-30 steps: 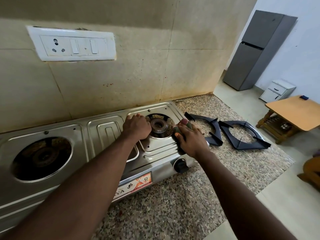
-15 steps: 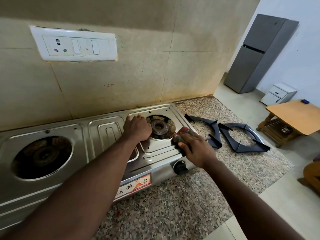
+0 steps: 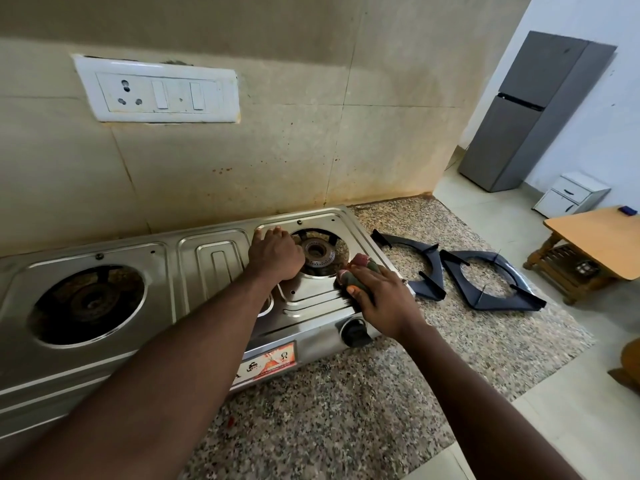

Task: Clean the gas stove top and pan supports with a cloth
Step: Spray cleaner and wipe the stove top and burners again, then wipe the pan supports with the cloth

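One gas stove (image 3: pixel 207 271) of bare steel stands on the speckled stone worktop (image 3: pixel 346 393), against the tiled wall. It has two round wells, each with one burner in it: the left burner (image 3: pixel 90 303) dark and grimy, the right burner (image 3: pixel 317 252) uncovered too. One black knob (image 3: pixel 355 332) shows on the front. Two black pan supports lie flat on the worktop to the right of the stove, off the burners: the nearer pan support (image 3: pixel 405 241) just beside the stove, the farther pan support (image 3: pixel 498 301) touching or almost touching it. There is one cloth (image 3: pixel 356 270), bunched, red and green, on the stove top at the right burner's front right rim; the right hand (image 3: pixel 381 299) grasps it, fingers and thumb curled over it. The left hand (image 3: pixel 275 254) rests on the stove top just left of that burner, fingers clenched in a fist, nothing seen in it. On the wall, one switch plate (image 3: pixel 156 90) carries one socket and two switches.
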